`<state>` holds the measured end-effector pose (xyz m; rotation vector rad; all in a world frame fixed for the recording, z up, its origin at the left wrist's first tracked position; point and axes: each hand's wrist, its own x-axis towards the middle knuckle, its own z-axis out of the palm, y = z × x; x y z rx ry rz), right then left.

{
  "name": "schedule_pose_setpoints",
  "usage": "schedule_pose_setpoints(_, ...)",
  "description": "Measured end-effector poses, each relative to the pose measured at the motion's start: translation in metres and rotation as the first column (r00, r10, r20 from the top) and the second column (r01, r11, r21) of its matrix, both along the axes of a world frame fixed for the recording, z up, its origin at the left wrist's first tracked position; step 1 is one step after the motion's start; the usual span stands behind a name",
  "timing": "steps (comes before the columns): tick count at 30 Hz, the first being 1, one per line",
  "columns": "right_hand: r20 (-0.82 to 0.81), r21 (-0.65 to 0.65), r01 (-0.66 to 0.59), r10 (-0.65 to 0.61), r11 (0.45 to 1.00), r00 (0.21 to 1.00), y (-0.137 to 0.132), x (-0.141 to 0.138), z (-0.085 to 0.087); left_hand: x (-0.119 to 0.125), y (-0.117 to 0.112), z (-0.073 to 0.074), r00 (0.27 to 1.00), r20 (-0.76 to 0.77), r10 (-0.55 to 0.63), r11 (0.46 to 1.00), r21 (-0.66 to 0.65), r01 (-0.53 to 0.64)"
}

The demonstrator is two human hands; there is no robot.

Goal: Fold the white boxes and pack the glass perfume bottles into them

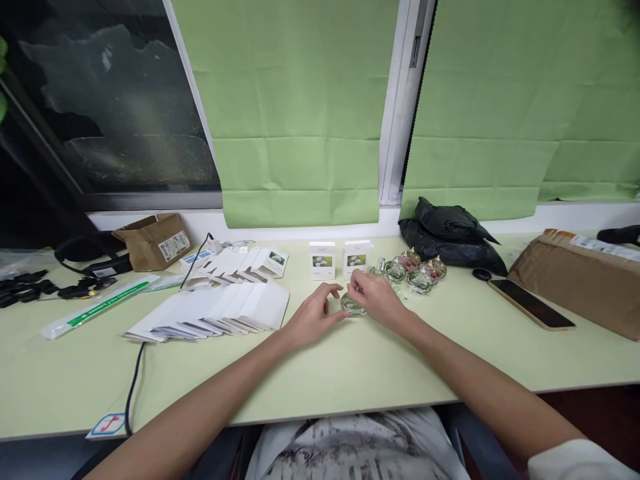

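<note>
A small clear oval container (353, 305), glass or plastic, lies on the table between my hands. My left hand (314, 315) is beside it with the thumb tip at its near left edge; the thumb and fingers are apart in a curve. Over its upper right side, my right hand (379, 298) has its fingers pinched together, and whatever is between them is hidden. Just behind stand two white boxes, a left one (322, 261) and a right one (357, 257), each with a green flower picture. Several similar clear pieces (419, 281) lie to the right, some with pink and gold parts.
Flat white cartons (215, 310) are fanned out on the left, with more white boxes (250, 263) behind. An open cardboard box (155, 243) stands at the back left. To the right are a black plastic bag (450, 233), a phone (531, 303) and a large cardboard parcel (575, 280).
</note>
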<state>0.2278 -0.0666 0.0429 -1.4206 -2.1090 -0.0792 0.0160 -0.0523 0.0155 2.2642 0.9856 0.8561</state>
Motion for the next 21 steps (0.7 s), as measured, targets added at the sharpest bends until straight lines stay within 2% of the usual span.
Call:
schedule_pose_setpoints(6, -0.077, -0.055, -0.066, 0.062, 0.996, 0.995, 0.004, -0.005, -0.01, 0.005, -0.001, 0.001, 1.0, -0.007, -0.001, 0.999, -0.054, 0.001)
schedule_pose_setpoints(11, -0.019, -0.064, -0.034, 0.033, 0.997, 0.999, 0.002, -0.003, -0.004, 0.005, -0.001, 0.001, 1.0, -0.03, -0.007, 0.999, -0.054, 0.006)
schedule_pose_setpoints(13, 0.036, -0.046, 0.051, -0.049, 0.998, 0.998, 0.001, 0.006, 0.003, 0.005, -0.001, 0.001, 0.999, -0.031, 0.016, 0.998, -0.058, -0.018)
schedule_pose_setpoints(15, 0.107, -0.004, 0.185, -0.183, 0.983, 0.977, 0.002, 0.021, 0.012, 0.005, -0.001, 0.0, 0.999, -0.034, 0.033, 0.998, -0.057, -0.035)
schedule_pose_setpoints(18, 0.235, 0.002, 0.418, -0.407, 0.908, 0.883, 0.008, 0.051, 0.025, 0.004, -0.001, 0.0, 0.997, -0.054, 0.053, 0.997, -0.045, -0.055)
schedule_pose_setpoints(21, 0.368, -0.118, 0.468, -0.4, 0.876, 0.839, 0.012, 0.078, 0.029, 0.002, 0.0, 0.0, 0.994, -0.071, 0.08, 0.996, -0.04, -0.083)
